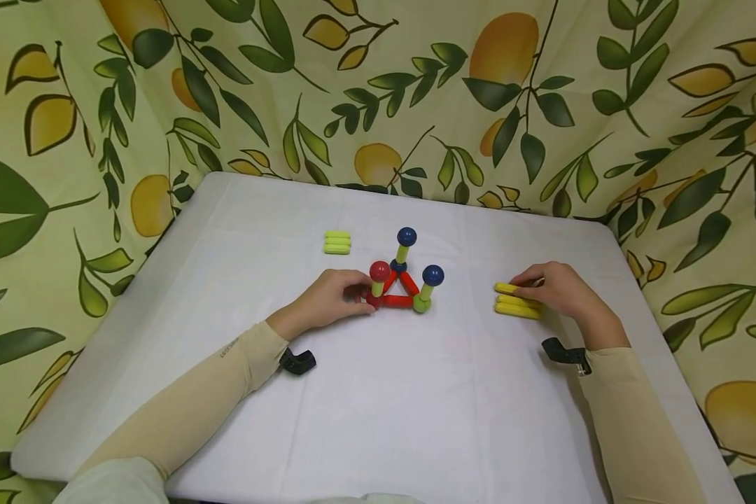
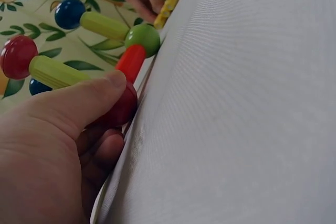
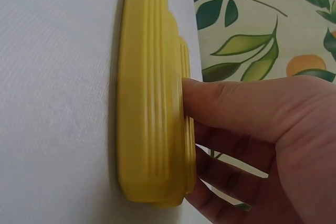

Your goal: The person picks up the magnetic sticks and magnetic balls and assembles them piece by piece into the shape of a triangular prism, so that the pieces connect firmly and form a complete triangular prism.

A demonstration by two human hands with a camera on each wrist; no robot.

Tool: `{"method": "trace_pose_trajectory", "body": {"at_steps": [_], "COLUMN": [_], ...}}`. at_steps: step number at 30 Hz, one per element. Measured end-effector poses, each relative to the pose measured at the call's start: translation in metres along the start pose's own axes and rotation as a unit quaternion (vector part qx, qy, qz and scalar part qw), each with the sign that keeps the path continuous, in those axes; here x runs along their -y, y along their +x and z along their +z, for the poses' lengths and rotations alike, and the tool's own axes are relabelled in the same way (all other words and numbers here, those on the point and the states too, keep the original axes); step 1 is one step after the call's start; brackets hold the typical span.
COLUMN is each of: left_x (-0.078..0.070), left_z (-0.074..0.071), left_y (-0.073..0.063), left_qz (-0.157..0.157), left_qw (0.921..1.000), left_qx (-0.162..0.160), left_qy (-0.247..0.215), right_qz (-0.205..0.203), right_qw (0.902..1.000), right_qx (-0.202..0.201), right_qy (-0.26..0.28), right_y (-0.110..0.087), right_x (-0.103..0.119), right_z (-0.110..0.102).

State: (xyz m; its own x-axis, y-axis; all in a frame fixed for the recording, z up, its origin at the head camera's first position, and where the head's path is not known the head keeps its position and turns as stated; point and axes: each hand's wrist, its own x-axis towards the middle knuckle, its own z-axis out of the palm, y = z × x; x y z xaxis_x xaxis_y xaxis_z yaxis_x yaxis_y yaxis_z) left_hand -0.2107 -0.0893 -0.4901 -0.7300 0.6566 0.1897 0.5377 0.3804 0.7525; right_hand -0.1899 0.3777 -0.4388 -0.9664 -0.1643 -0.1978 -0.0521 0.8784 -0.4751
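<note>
Left sleeve (image 1: 195,406) | left fingers (image 2: 108,149) pinch lower red ball (image 2: 124,104) | right fingers (image 3: 231,178) pinch yellow stick (image 1: 505,288) | white table (image 1: 384,406) beneath

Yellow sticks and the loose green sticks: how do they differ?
Length: the yellow sticks are longer; the loose green sticks are shorter.
Colour: the yellow sticks are a warm, deep yellow, while the loose green sticks are a pale yellowish green.
Handling: the right hand grips one of the yellow sticks; no hand touches the loose green sticks.
Shared: each group has three sticks, lying side by side.
</note>
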Motion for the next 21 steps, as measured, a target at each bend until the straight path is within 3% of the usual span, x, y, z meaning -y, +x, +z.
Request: {"method": "trace_pose_trajectory", "body": {"at_steps": [5,10,15,21], "left_x": [0.001,0.001,0.001,-0.002], "left_z": [0.001,0.002,0.002,0.002], "left_y": [0.001,0.0,-0.002,0.0], "left_qz": [-0.016,-0.031,-0.04,-0.04], "left_qw": [0.9998,0.999,0.998,0.998], "left_qx": [-0.008,-0.016,-0.021,-0.019], "left_qy": [-0.009,-0.026,-0.044,-0.045], "right_qz": [-0.005,-0.05,-0.107,-0.175], "right_qw": [0.9999,0.9969,0.9876,0.9693], "right_qx": [-0.013,-0.059,-0.11,-0.165], "right_qy": [0.005,0.017,0.033,0.051], "right_y": [-0.001,-0.006,-0.012,-0.018], "right_x": [0.004,0.017,0.041,0.076], "right_z": [-0.003,-0.011,-0.019,-0.024]}}
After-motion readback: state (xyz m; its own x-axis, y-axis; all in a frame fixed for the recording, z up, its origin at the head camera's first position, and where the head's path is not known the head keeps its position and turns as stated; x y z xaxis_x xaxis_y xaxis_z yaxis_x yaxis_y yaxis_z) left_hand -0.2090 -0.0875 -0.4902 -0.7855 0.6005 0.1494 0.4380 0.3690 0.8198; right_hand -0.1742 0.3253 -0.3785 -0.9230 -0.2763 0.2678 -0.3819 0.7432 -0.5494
